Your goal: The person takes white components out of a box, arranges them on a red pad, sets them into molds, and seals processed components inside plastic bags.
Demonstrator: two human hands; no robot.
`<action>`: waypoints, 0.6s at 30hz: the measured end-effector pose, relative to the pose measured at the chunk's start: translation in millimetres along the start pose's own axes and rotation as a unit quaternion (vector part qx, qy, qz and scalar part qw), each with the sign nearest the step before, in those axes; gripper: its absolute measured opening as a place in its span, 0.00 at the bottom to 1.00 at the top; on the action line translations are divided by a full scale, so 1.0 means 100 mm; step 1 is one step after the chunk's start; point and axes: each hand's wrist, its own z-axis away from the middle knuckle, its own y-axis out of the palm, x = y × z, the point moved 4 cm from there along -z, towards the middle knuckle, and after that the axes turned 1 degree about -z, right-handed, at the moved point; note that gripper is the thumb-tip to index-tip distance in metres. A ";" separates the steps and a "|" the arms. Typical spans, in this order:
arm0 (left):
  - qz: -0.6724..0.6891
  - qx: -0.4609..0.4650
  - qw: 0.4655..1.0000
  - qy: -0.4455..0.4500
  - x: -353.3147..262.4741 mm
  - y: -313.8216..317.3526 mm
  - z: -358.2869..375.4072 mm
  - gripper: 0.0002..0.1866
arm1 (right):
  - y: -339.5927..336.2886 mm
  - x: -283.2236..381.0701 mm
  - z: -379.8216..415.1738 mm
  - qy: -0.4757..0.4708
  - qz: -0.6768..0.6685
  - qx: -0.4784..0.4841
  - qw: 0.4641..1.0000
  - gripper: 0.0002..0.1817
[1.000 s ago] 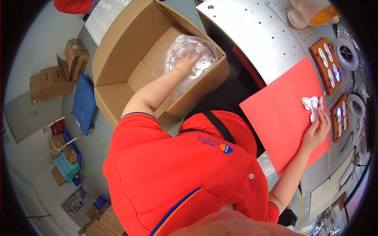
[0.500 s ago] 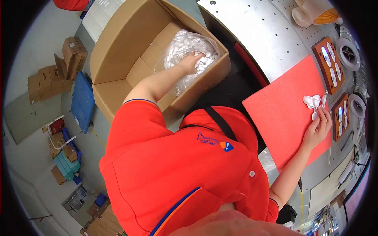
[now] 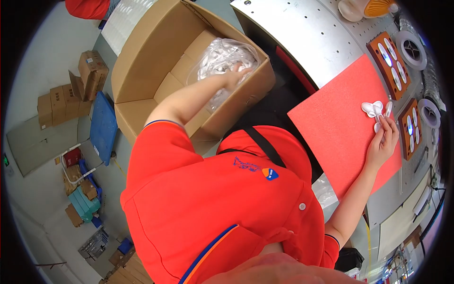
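My left hand is inside the cardboard box, at the opening of a clear plastic bag full of white plastic spoons. Its fingers are blurred and partly lost among the spoons, so what it grips cannot be made out. On the right, my right hand is over the red mat, its fingers closed at the handles of several white spoons. Their bowls fan out beyond the fingertips, and one narrow white piece stands near the fingers.
Two orange-brown fixtures holding white oval pieces lie beyond the mat. Near them are round grey reels and a white-and-orange object. A perforated metal table borders the box. Cartons and a blue platform are at left.
My left hand has shifted slightly within the bag, and its fingers are now more blurred. My right hand keeps its hold on the spoons. The whole view has shifted slightly.
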 end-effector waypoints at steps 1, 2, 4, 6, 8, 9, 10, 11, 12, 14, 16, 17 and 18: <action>-0.002 -0.001 1.000 -0.003 -0.17 -0.08 -0.02 0.46 | 0.01 0.00 0.00 -0.008 0.003 0.002 1.000 0.13; -0.001 -0.005 0.992 -0.128 -0.38 -0.25 0.03 0.41 | 0.02 0.01 0.01 -0.007 0.000 0.000 1.000 0.13; -0.026 -0.030 0.964 -0.263 -0.61 -0.39 0.15 0.29 | 0.01 0.02 0.00 -0.006 -0.020 0.000 1.000 0.13; -0.047 -0.059 0.972 -0.222 -0.52 -0.33 0.19 0.27 | 0.01 0.01 0.01 -0.002 -0.015 -0.002 1.000 0.13; -0.068 -0.085 0.978 -0.181 -0.44 -0.30 0.29 0.25 | 0.01 0.01 0.01 0.004 -0.012 -0.002 1.000 0.12; -0.062 -0.075 0.984 -0.150 -0.42 -0.29 0.36 0.24 | 0.00 0.03 0.00 0.003 -0.016 -0.005 1.000 0.13; -0.056 -0.064 0.989 -0.119 -0.41 -0.28 0.42 0.22 | 0.00 0.04 0.00 0.001 -0.021 -0.007 1.000 0.13; -0.057 -0.062 0.989 -0.120 -0.38 -0.28 0.44 0.22 | 0.00 0.04 0.00 0.003 -0.023 -0.007 1.000 0.13; -0.074 -0.039 0.990 -0.112 -0.34 -0.29 0.45 0.23 | 0.00 0.04 0.00 0.000 -0.025 -0.007 1.000 0.13; -0.091 -0.018 0.990 -0.103 -0.30 -0.34 0.47 0.24 | 0.00 0.04 0.01 -0.004 -0.028 -0.008 1.000 0.14; -0.055 -0.048 0.995 -0.064 -0.30 -0.45 0.47 0.28 | 0.00 0.02 0.01 -0.004 -0.023 0.001 1.000 0.13; -0.055 -0.048 0.995 -0.063 -0.22 -0.43 0.44 0.28 | 0.00 0.02 0.01 -0.003 -0.022 0.000 1.000 0.13; 0.010 -0.116 0.991 -0.068 -0.09 -0.43 0.40 0.28 | 0.00 0.03 0.01 0.001 -0.022 0.003 1.000 0.13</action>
